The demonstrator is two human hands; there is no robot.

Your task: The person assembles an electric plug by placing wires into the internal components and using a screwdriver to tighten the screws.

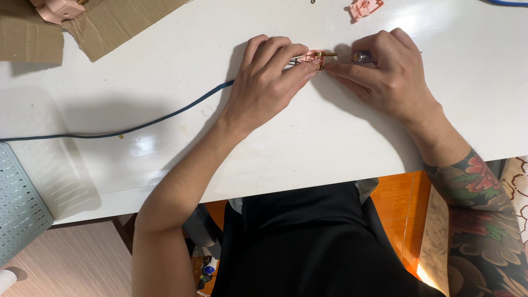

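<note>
1. Pink plug part (314, 56), with brass fittings and a brass pin sticking out toward 3 o'clock, lies on the white table (308, 143) at about 12 o'clock from the person, pinched between the two hands.
2. Left hand (268, 74) is closed on the pink piece, fingertips curled over it and pressing it down; a dark blue cable (165, 116) runs from under this hand toward 9 o'clock, across the table to the left edge.
3. Right hand (388, 69) is closed around a small tool with a purplish handle (363, 56), most likely a screwdriver, its tip hidden behind the fingers near the brass fittings.
4. To do this well, I would judge the left hand should keep the piece flat and steady so it cannot twist, and the tool should stay square to the fitting with light pressure, since such small parts slip easily.
5. Another pink plastic piece (364, 7) lies at 12 o'clock near the far edge, well apart from the hands.
6. Brown cardboard (82, 25) sits at 10 o'clock, with a further pink part (58, 8) resting on it.
7. A grey perforated tray (19, 203) shows at 8 o'clock, beside the table edge; below are an orange tiled floor (399, 209) and pale wood flooring.
</note>
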